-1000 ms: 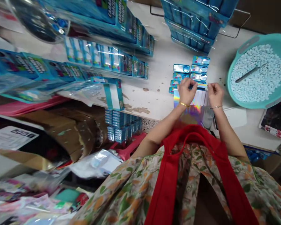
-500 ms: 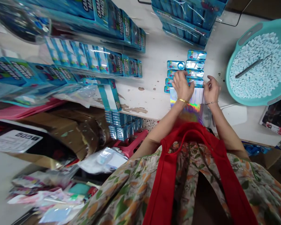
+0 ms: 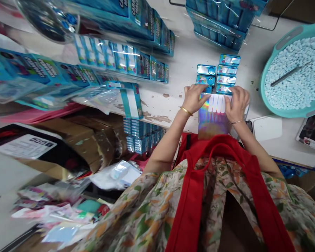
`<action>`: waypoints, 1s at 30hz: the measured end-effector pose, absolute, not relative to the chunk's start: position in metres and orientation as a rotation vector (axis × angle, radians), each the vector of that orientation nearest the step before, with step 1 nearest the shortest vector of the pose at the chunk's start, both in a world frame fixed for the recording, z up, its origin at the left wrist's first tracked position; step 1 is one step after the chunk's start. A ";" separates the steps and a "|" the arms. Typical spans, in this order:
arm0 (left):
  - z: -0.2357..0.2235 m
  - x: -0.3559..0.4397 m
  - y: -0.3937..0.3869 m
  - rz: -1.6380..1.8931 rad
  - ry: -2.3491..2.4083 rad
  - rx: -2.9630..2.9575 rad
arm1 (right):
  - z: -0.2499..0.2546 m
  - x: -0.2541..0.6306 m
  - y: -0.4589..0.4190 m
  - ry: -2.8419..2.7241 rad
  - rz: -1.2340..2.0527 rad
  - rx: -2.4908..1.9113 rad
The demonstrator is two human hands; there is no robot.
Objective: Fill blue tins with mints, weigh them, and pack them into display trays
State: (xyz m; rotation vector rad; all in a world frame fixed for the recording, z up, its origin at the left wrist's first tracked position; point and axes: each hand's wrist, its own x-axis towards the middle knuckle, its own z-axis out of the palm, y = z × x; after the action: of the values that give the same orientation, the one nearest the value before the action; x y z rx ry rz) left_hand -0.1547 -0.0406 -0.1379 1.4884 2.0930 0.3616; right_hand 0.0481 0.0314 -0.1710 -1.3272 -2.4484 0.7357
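A shiny holographic sheet [image 3: 212, 119] lies on the white table [image 3: 178, 70] right in front of me. My left hand [image 3: 194, 98] curls round its upper left corner. On its upper right part rests my right hand [image 3: 236, 104], fingers bent, covering the edge. Just beyond both hands, several small blue tins [image 3: 220, 71] lie in two short columns. Some of the nearest tins are hidden behind my fingers.
A teal basin [image 3: 267, 70] of pale blue tablets with a dark stick in it stands at the right. Blue display boxes [image 3: 147, 66] in plastic wrap lie at the left, more [image 3: 220, 21] at the back. Cardboard and bags crowd the floor at the left.
Both hands have come down from the tins onto the top edge of the holographic sheet. The sheet now sits a little nearer to me and the view has shifted slightly.
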 end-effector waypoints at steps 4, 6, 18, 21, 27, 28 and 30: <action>-0.134 -0.160 -0.058 0.310 1.991 1.557 | -0.165 0.019 0.019 -2.656 0.875 -1.138; -0.137 -0.159 -0.060 0.358 2.018 1.614 | -0.170 0.010 0.018 -2.643 0.942 -1.150; -0.167 -0.136 -0.094 0.556 2.046 1.723 | -0.195 0.009 0.017 -2.357 1.081 -1.306; -0.149 -0.123 -0.119 0.550 2.021 1.732 | -0.198 0.011 0.015 -2.389 1.039 -1.332; -0.103 -0.115 -0.129 1.149 2.091 1.287 | -0.184 0.019 0.008 -2.291 1.013 -1.181; -0.102 -0.116 -0.121 1.251 2.096 1.145 | -0.178 0.021 0.006 -2.223 1.030 -1.142; -0.107 -0.118 -0.101 1.356 2.050 0.929 | -0.166 0.025 0.000 -2.063 1.138 -1.056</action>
State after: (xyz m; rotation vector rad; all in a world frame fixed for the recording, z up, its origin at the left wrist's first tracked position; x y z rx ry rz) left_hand -0.1177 -0.1005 -0.1065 0.9289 2.0502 1.3564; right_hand 0.0245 0.0003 -0.1658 -1.0557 -2.0630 1.1377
